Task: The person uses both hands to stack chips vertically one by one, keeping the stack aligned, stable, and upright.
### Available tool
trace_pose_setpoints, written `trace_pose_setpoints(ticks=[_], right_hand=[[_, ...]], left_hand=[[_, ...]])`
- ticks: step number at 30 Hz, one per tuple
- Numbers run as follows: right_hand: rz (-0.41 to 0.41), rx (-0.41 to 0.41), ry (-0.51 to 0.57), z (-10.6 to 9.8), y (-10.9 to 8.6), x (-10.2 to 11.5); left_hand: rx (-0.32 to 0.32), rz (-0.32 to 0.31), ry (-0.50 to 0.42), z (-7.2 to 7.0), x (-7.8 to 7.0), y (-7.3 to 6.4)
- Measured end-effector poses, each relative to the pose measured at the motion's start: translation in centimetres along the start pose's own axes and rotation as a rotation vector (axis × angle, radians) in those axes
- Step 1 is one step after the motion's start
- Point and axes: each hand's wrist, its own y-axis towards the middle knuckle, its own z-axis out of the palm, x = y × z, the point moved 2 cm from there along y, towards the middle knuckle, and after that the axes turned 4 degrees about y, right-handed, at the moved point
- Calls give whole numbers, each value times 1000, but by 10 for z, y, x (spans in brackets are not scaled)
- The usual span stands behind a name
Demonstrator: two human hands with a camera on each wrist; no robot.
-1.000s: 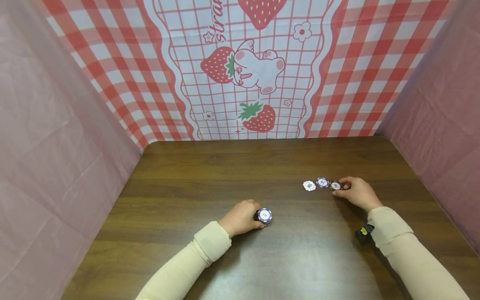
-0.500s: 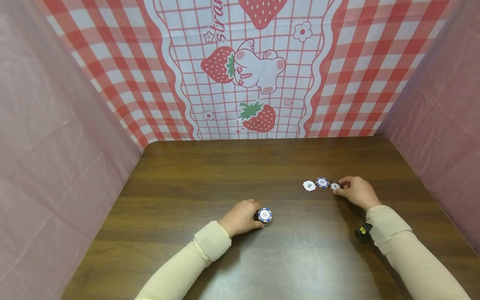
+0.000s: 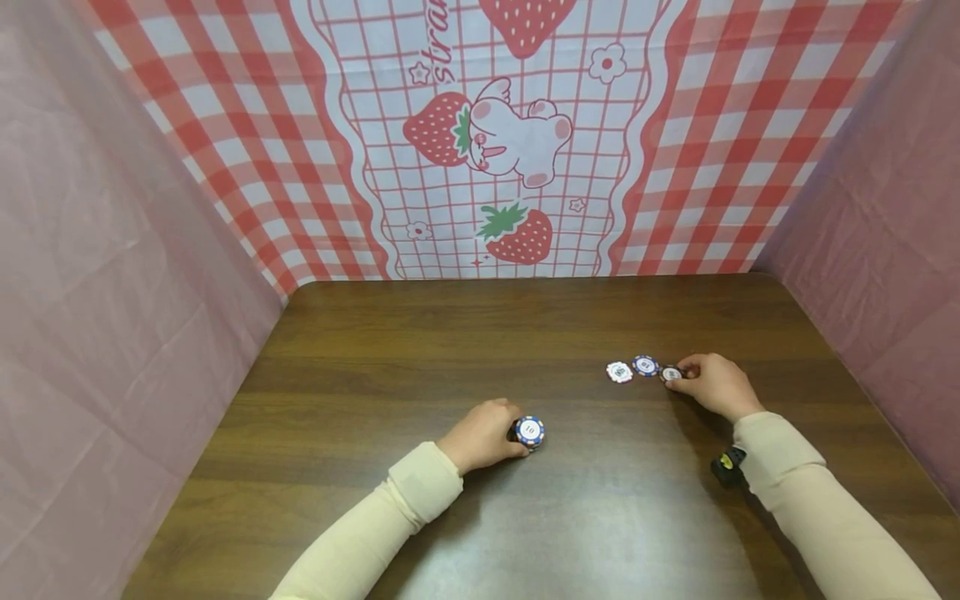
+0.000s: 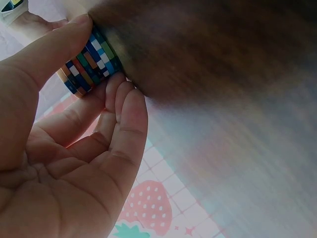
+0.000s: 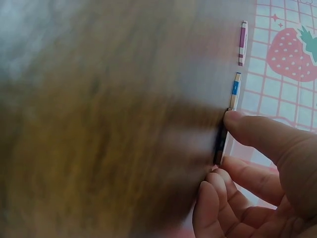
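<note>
My left hand (image 3: 483,435) grips a stack of poker chips (image 3: 530,431) standing on the table, with a blue-and-white "10" chip on top. In the left wrist view the stack (image 4: 89,62) shows edges of several colours between thumb and fingers. Farther right, my right hand (image 3: 716,385) pinches a dark-rimmed poker chip (image 3: 671,375) by its edges, flat on the table. Left of it lie a blue-rimmed chip (image 3: 645,365) and a white-rimmed chip (image 3: 619,372), forming a short row. In the right wrist view the dark chip (image 5: 221,144) sits between thumb and fingers.
The brown wooden table (image 3: 420,350) ends at a red checked cloth (image 3: 712,142) with strawberries at the back. Pink curtains (image 3: 112,292) hang along both sides. A black device (image 3: 726,468) is at the right wrist.
The dark chip and the right fingers have shifted very slightly over the last second. My left hand and the stack have stayed in place.
</note>
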Motion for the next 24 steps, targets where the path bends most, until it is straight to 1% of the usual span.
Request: trace_pose_setpoints(ticks=[9,13,19,24], right_hand=[[-13,-2,1,-2,-3,0],[-22,-17,6,-2,-5,2],[-67,-58,9,-2,-7,15],[-118,-92,39,-1,-10,30]], left_hand=[[4,-6,-6,1,1,1],[6,-7,-7,0,0,0],[0,-5,-13,0,0,0],[-2,-5,-18,0,0,1]])
